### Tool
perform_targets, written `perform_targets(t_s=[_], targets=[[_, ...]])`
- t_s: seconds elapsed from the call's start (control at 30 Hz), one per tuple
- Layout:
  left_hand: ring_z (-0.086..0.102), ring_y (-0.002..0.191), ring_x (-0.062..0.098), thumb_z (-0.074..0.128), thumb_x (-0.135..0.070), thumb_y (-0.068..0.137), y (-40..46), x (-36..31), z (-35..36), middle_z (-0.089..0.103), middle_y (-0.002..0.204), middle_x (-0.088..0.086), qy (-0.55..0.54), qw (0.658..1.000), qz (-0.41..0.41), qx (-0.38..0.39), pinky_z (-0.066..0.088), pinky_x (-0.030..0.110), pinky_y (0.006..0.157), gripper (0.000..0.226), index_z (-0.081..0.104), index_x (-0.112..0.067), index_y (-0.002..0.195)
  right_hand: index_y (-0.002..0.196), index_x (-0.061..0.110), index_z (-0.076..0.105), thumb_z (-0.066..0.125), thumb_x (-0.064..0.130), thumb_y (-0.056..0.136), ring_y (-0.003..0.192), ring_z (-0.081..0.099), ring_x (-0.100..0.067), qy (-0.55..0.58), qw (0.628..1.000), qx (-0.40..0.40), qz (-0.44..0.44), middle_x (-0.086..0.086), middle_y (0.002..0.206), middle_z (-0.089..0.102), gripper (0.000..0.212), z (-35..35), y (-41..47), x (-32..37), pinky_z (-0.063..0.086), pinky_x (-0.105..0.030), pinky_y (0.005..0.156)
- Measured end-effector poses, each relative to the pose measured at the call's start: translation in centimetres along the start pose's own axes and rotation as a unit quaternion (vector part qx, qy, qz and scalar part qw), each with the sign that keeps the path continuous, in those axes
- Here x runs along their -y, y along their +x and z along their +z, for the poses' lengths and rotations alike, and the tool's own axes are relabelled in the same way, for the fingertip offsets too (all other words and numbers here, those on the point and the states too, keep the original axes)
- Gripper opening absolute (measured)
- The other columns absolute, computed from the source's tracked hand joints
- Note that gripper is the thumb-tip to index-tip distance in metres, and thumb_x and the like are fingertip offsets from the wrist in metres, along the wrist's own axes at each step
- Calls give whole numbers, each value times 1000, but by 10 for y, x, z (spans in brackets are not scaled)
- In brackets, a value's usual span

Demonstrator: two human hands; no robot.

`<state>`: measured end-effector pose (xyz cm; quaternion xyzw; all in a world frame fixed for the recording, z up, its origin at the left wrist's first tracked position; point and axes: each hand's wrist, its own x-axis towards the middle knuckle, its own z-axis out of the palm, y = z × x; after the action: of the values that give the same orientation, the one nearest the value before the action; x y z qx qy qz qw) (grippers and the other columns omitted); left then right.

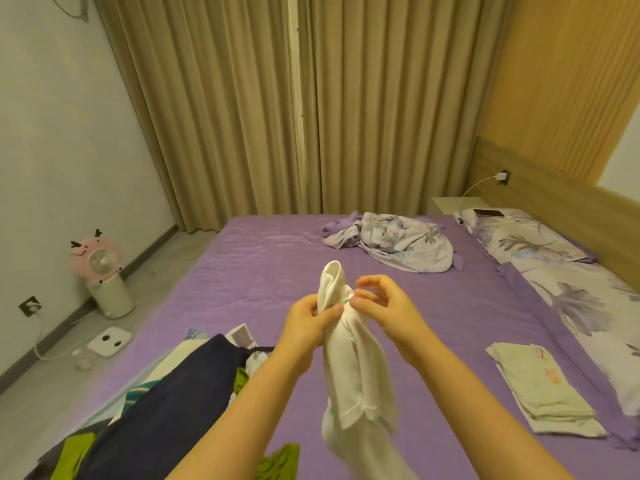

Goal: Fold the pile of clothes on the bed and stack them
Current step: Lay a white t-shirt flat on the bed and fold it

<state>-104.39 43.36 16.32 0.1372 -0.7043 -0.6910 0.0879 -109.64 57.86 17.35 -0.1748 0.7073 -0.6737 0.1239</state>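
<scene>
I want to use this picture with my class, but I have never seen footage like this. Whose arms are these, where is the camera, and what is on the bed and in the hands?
The camera sits on a person's head, looking forward and down, so the arms are the wearer's own. The left hand grips a bunched white garment, lifted off the purple bed; the right hand pinches its edge. An unfolded clothes pile lies near left, a folded pale piece at right, and a crumpled floral cloth farther back.
</scene>
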Motion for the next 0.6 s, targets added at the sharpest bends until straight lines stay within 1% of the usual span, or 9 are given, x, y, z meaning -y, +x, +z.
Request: perform_targets(t_s=[0.07,0.13,0.23,0.33,0.37,0.43,0.5,0.57,0.6], targets=[[69,77,25,59,-13,92,5,-9,-3,70,93,15,-56,998,-17,22,54,33,62,18,66,-3,106,110,39,56,75,27,81,107,58,4,-46,997,64,-3,17,115,62,37,-7,-15,-15,50,-20,86],[71,80,25,61,-13,91,11,-16,-3,72,98,13,-83,996,-27,23,58,37,66,22,63,-5,112,104,44,60,73,27,82,98,64,-4,-74,995,59,3,14,104,68,31,-12,-28,-28,53,-23,80],[69,91,25,65,-15,89,20,-20,-3,66,114,7,-97,995,-38,2,58,42,76,41,52,-19,127,84,30,70,63,23,91,78,65,-9,-85,996,-21,-29,7,82,70,12,-20,-37,-27,51,-23,67],[68,85,14,67,-19,89,21,-20,-4,60,111,-4,-102,994,-37,5,57,28,59,56,42,-33,137,76,15,69,56,27,95,63,54,-10,-33,998,-46,-26,4,69,62,26,-25,-38,-15,45,-22,57],[68,87,13,66,-20,89,22,-19,-5,61,111,-4,-92,995,-32,15,57,27,62,58,39,-34,139,79,7,68,55,26,95,62,53,-11,2,999,-52,-10,0,69,61,28,-25,-38,-11,45,-22,55],[59,111,18,65,-23,90,21,-16,-4,54,128,2,16,999,23,19,53,34,87,62,34,-33,143,85,-6,61,59,21,93,60,53,-13,59,995,-74,30,-7,72,58,28,-20,-35,-4,45,-22,51],[43,125,17,65,-28,89,14,-14,-3,44,136,-1,159,976,151,-18,41,37,103,53,43,-31,137,80,-4,66,63,16,89,57,58,-14,131,984,-96,67,-9,71,62,22,-12,-31,3,47,-21,48],[46,119,9,63,-42,84,-1,-12,-2,51,121,-15,182,948,261,-14,41,27,98,33,58,-37,116,85,-1,73,63,21,90,67,66,-24,240,961,-93,104,-16,80,70,24,-5,-28,11,53,-27,53],[48,114,3,62,-50,80,-10,-10,0,52,114,-20,170,947,273,16,42,18,92,29,60,-40,108,92,-4,72,60,24,92,74,68,-29,281,948,-89,120,-21,89,71,30,-3,-26,14,56,-31,57]])
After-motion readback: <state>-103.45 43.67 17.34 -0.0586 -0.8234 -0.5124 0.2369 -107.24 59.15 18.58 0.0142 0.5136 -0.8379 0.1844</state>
